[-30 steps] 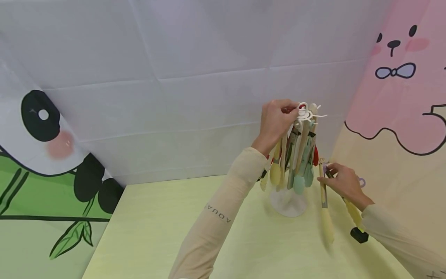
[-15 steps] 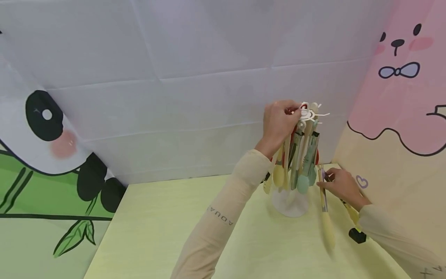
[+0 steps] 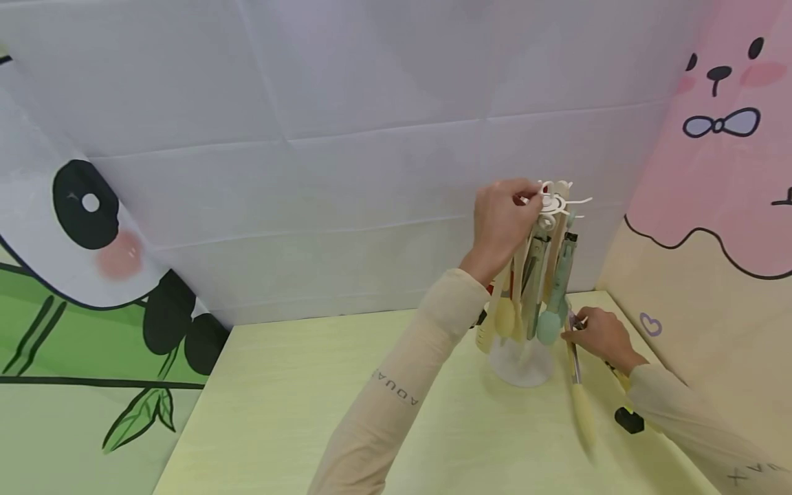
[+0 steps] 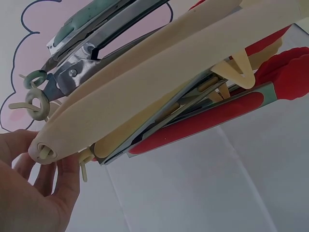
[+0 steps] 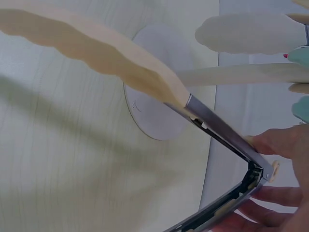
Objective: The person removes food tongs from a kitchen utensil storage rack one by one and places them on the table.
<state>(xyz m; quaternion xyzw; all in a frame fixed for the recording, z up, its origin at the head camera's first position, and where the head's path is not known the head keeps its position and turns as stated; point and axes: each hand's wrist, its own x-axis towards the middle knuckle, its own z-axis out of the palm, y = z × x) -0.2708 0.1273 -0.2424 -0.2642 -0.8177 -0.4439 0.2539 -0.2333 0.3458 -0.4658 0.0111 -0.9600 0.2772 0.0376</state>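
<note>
**Tongs (image 3: 577, 377) easing closer to the utensil rack (image 3: 520, 373)**

My right hand (image 3: 601, 337) is pinching them near the hinge (image 5: 260, 171), just beside the hanging utensils (image 3: 562, 271), nearer than a second ago; my left hand (image 3: 504, 216) is gripping the rack's top. Right wrist view is revealing the splayed arms (image 5: 212, 116), partly hidden from the head.

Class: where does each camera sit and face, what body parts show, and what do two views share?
Head: worn on the head, facing forward and down at rack and table; left hand, right hand, sleeves show.
Left wrist: on that wrist, facing the hung utensils; left hand shows.
Right wrist: on that wrist, facing tongs and table; right hand shows.
Shared by head and right wrist: tongs, table.
</note>
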